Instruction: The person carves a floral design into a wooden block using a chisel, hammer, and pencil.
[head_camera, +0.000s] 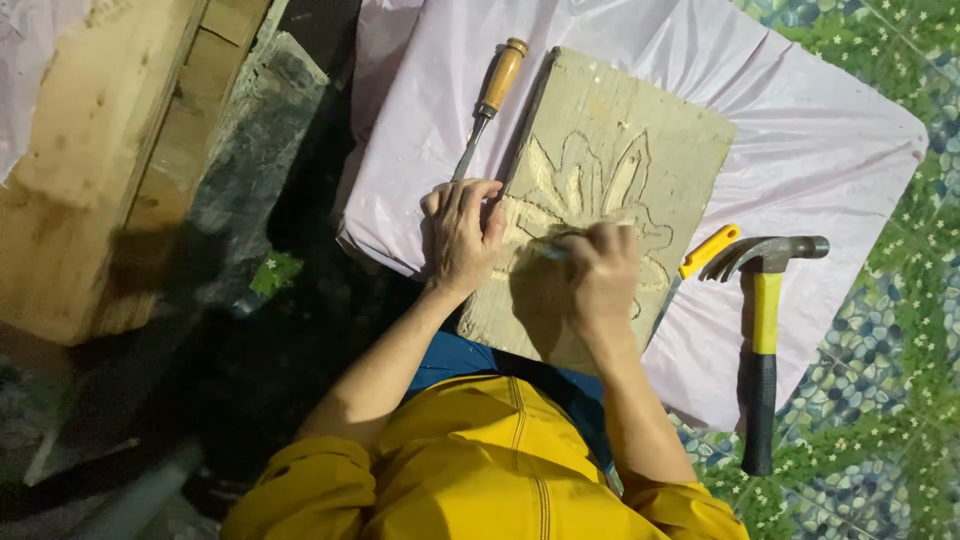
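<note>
Mid-carving: left hand (462, 235) lies flat on the left edge of the board (640, 140) at the cloth (820, 130) centre, right hand (600, 272) grasps a tool (552, 250) cutting the flower outline, needing steady pressure.

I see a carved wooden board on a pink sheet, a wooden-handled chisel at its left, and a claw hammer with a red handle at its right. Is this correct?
Not quite. The head view shows the hammer has a yellow and black handle, not red. The rest holds: the carved board lies on the pink sheet, with the wooden-handled chisel at its left and the hammer at its right.
</note>
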